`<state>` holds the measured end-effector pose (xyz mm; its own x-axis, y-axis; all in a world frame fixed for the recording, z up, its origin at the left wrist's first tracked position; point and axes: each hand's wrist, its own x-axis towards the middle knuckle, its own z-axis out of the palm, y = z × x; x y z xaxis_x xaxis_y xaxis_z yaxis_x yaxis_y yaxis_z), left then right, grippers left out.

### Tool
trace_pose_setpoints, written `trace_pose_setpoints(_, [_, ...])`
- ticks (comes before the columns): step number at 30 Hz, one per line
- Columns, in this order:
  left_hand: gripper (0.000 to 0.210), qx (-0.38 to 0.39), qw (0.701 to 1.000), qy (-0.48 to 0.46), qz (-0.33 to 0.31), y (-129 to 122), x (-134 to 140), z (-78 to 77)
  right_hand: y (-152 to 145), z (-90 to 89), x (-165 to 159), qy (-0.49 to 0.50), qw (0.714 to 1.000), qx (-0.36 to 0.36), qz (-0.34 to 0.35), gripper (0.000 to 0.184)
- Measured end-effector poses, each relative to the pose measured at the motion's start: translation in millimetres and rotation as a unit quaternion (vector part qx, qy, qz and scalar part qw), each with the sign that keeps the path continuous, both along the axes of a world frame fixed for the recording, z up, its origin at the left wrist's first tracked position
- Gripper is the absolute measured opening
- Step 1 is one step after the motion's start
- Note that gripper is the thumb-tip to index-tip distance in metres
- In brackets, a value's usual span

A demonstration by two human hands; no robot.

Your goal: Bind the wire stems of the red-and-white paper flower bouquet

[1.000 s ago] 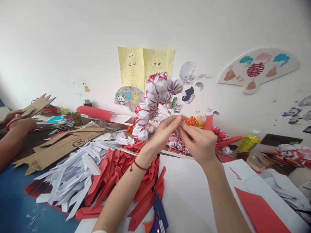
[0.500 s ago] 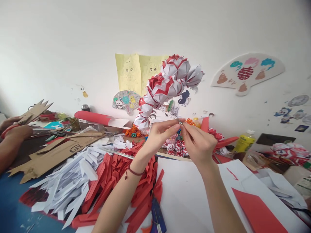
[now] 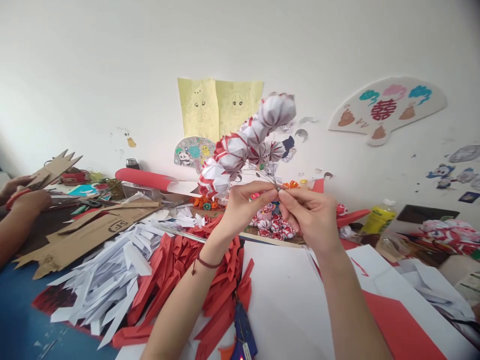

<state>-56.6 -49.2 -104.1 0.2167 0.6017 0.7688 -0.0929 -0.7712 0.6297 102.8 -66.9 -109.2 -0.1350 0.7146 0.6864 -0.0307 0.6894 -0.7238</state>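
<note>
A bunch of folded red-and-white paper flowers [image 3: 243, 145] leans up and to the left above my hands. Its thin wire stems [image 3: 270, 174] run down and gather where my fingertips meet. My left hand [image 3: 247, 202] is closed, with thumb and forefinger pinching the gathered wires. Just to the right, my right hand [image 3: 309, 212] pinches the same stems at their lower end, fingers curled. The exact twist of the wires is hidden by my fingertips.
White paper strips [image 3: 108, 275] and folded red strips [image 3: 168, 280] lie at left, beside a blue glue gun [image 3: 243, 332]. Further left, another person's hand [image 3: 32, 205] holds scissors and cardboard [image 3: 56, 170]. A yellow bottle [image 3: 378, 217] stands at right. Small paper flowers [image 3: 275, 227] sit behind.
The flower bunch has turned and tipped lower and to the left, showing more of its white undersides. Both hands stay at the stems; my right fingers have shifted their pinch.
</note>
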Motion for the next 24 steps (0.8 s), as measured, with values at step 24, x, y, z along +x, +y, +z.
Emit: trace_pose_setpoints(24, [0.016, 0.02, 0.995, -0.05, 0.082, 15.9, 2.0, -11.1, 21.6, -9.0, -8.5, 0.022, 0.974, -0.165, 0.152, 0.043])
